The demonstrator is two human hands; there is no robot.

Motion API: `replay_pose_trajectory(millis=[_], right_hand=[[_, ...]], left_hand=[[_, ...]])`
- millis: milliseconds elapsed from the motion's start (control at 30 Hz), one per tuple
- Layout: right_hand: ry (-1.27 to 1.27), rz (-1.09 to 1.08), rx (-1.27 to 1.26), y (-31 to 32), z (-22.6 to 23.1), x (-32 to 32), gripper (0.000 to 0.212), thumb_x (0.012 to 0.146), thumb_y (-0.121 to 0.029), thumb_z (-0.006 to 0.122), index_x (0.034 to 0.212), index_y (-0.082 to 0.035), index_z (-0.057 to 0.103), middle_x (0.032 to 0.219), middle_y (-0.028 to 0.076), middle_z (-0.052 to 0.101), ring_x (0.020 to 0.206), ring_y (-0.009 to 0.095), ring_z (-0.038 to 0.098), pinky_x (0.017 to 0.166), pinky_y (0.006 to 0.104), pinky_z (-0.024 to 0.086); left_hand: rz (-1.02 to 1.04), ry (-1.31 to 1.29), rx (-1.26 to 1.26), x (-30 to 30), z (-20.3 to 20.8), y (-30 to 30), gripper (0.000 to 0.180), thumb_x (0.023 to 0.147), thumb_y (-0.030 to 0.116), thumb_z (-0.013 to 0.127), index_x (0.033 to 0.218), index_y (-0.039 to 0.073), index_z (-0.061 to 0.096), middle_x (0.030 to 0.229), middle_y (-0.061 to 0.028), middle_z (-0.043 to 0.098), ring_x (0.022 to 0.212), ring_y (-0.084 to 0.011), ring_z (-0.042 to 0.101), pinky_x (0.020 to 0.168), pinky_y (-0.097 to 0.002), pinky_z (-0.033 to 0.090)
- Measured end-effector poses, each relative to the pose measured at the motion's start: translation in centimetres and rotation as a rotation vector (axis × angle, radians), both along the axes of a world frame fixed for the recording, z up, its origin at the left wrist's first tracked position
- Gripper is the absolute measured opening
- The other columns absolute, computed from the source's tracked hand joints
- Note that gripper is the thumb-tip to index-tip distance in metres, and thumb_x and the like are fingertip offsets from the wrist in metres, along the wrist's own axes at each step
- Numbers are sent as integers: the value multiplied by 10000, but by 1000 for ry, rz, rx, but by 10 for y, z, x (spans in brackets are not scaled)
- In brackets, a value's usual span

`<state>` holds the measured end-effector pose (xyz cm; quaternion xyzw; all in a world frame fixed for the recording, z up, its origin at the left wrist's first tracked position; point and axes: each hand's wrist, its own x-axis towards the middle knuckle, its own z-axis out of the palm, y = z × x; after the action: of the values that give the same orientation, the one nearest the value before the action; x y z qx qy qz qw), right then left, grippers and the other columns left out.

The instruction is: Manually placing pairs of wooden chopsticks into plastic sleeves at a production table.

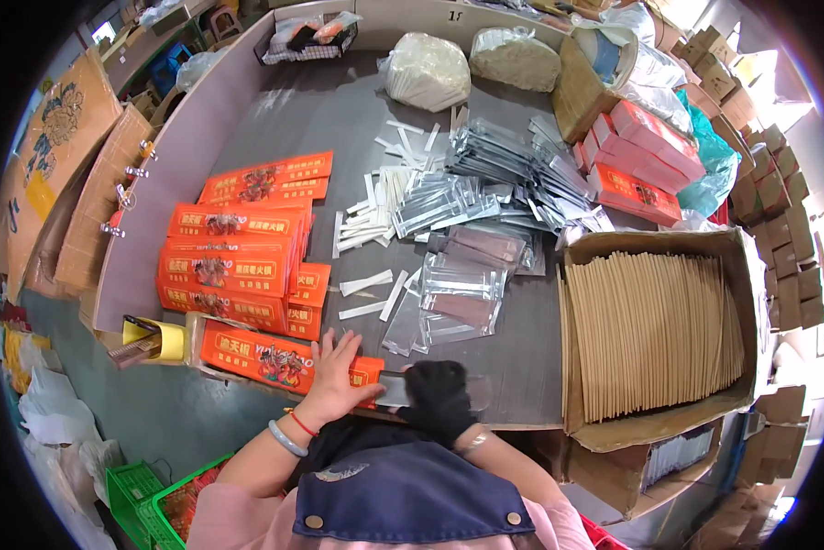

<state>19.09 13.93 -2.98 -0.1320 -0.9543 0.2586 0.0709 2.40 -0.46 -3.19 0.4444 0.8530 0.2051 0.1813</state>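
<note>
My bare left hand lies with its fingers spread over the right part of a red printed paper sleeve at the table's near edge. My right hand, in a black glove, is closed on a clear flat plastic packet at the sleeve's right end. Part of the packet shows on either side of the glove; the gloved fingers hide its middle. Beyond my hands lie loose clear packets and white paper-wrapped strips. To the left, more red sleeves lie in overlapping stacks.
An open carton of wooden chopsticks stands at the right. Silvery packets pile up mid-table, with bundled red sleeves behind. Wrapped white bundles sit at the back. A yellow holder is at the left edge, above a green crate.
</note>
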Motion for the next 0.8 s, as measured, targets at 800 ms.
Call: replay_pose_trajectory(millis=[800], right_hand=[[-376, -1002, 228, 95, -30, 123, 340, 894, -252, 633, 1139, -38, 536, 985, 180, 612, 935, 369, 630, 781, 462, 510]], left_hand=[[141, -124, 322, -69, 1, 83, 161, 751, 142, 794, 823, 24, 710, 769, -122, 680, 656, -221, 659, 610, -318, 521]])
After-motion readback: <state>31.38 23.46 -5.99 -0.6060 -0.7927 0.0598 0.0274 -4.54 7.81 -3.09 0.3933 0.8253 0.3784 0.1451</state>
